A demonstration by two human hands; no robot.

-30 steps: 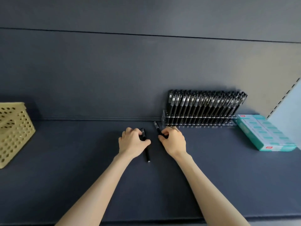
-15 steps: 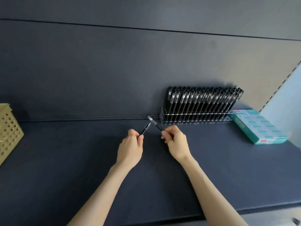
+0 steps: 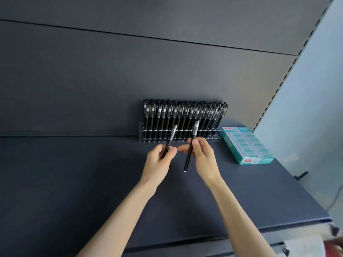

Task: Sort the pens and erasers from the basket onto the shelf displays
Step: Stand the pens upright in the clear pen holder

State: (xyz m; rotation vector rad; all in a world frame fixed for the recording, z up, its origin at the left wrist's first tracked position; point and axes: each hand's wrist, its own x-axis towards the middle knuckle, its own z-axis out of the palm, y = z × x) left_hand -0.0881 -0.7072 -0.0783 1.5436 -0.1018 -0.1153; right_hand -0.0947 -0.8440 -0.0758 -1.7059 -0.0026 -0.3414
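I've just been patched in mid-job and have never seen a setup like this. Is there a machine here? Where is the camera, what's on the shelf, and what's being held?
There is no machine: these are a person's two bare arms. The single picture comes from a wide-angle camera worn on the person's head, looking forward and down, so the arms reach in from the bottom edge.

The left hand grips a black pen. The right hand pinches a second pen, whose lower end hangs free. Both pens are raised above the dark shelf.

Behind them, against the back wall, a clear rack stands packed with matching black pens. To the right of the rack lies a teal box; what is inside it cannot be told. The basket is not in view.
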